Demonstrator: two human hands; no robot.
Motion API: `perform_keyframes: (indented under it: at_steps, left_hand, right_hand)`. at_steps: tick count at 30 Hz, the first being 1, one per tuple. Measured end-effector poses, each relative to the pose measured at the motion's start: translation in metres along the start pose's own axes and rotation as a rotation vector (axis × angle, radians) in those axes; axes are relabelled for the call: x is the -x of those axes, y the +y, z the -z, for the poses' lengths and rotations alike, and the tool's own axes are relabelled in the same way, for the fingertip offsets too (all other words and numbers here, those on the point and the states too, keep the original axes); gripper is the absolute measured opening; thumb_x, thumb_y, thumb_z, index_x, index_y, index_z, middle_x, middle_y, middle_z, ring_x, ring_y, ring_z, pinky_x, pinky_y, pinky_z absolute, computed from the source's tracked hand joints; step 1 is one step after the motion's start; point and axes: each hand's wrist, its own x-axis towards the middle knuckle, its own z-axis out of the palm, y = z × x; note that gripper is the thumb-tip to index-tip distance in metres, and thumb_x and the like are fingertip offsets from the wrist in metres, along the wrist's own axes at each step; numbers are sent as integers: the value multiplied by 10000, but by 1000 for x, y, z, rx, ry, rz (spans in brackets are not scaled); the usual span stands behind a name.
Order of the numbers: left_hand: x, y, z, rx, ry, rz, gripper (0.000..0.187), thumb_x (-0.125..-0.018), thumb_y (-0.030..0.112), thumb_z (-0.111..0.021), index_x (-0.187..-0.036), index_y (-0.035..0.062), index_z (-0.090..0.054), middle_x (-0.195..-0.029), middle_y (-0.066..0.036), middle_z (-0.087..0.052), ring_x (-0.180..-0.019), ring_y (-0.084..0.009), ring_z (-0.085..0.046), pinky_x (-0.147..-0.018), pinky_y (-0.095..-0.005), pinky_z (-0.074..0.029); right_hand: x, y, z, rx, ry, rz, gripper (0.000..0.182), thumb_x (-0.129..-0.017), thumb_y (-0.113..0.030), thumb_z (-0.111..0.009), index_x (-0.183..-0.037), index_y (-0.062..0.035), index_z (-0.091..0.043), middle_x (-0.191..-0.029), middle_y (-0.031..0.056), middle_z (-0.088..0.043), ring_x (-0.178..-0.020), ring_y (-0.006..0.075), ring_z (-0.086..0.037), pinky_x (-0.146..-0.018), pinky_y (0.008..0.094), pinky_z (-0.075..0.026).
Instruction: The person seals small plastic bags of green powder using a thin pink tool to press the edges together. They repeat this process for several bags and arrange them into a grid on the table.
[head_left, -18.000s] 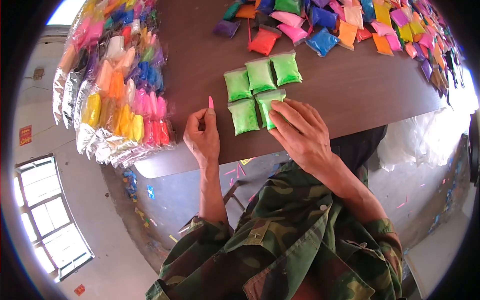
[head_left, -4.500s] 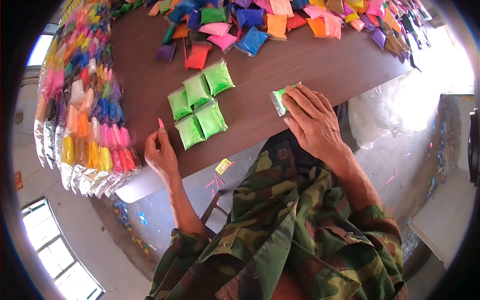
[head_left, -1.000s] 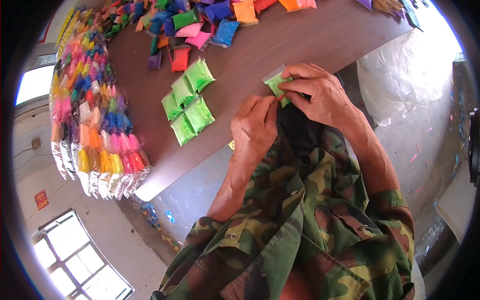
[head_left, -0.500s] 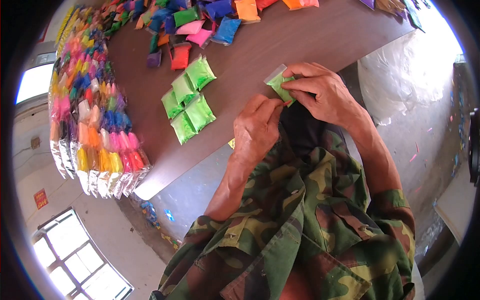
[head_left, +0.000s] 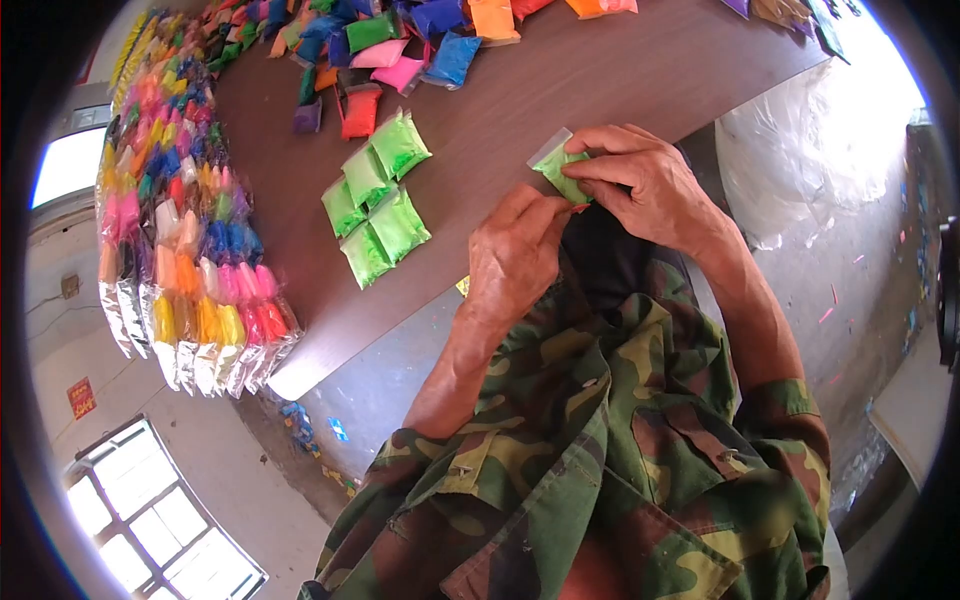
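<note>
A small clear packet with light green contents [head_left: 550, 163] is pinched between the thumb and fingers of my right hand [head_left: 650, 185], over the table's near edge. My left hand [head_left: 512, 245] is closed at the packet's lower end. A bit of something red shows at its fingertips, too small to name. To the left on the table lies a group of several similar green packets [head_left: 400, 226], flat and close together.
Bagged bundles of many-coloured packets [head_left: 190, 260] line the table's left side. Loose coloured packets, among them a red packet [head_left: 361, 110] and a blue packet [head_left: 453, 60], lie at the back of the brown table [head_left: 500, 120]. A large white plastic bag [head_left: 800, 150] stands at the right.
My left hand has shifted very slightly up at the packet's lower end, and less of the red bit shows. The right hand and the packet stay nearly still.
</note>
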Motion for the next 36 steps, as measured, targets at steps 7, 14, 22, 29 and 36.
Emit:
perform_keyframes:
  at_steps: [7,14,22,29,36]
  left_hand:
    - [-3,-3,-3,-40,47,-18,103,-938,-24,-774,-1031,20,-777,-891,-140,-692,-797,-317,-697,-701,-410,-533]
    - [-7,-5,3,78,6,0,85,-939,-13,-778,-1017,19,-774,-889,-138,-686,-792,-327,-693,-697,-419,-536]
    - [-4,-2,5,-79,-35,-118,93,-943,-7,-782,-1029,28,-771,-891,-141,-685,-778,-331,-692,-685,-415,-538]
    - [-4,-8,-4,-17,39,-60,113,-927,-12,-792,-1029,33,-774,-881,-130,-675,-785,-341,-693,-685,-430,-540]
    - [1,2,7,-48,-70,-115,121,-925,-10,-785,-1032,44,-777,-907,-118,-686,-796,-338,-704,-682,-434,-549]
  right_hand:
    - [1,1,0,-3,9,4,176,-897,-59,-781,-1064,-51,-835,-1206,62,-749,-1083,320,-716,-931,440,-582]
    - [3,3,-3,-4,31,4,181,-887,-65,-792,-1061,-52,-839,-1207,70,-752,-1080,321,-718,-938,439,-583]
    - [2,2,-2,-7,13,7,192,-887,-58,-787,-1071,-53,-841,-1223,76,-755,-1098,319,-719,-957,436,-583]
    - [2,1,-1,18,4,-3,198,-877,-65,-799,-1071,-48,-834,-1224,79,-755,-1097,323,-717,-951,439,-579]
    - [1,4,-2,-9,25,30,194,-875,-69,-798,-1066,-50,-831,-1225,69,-756,-1088,325,-715,-941,438,-578]
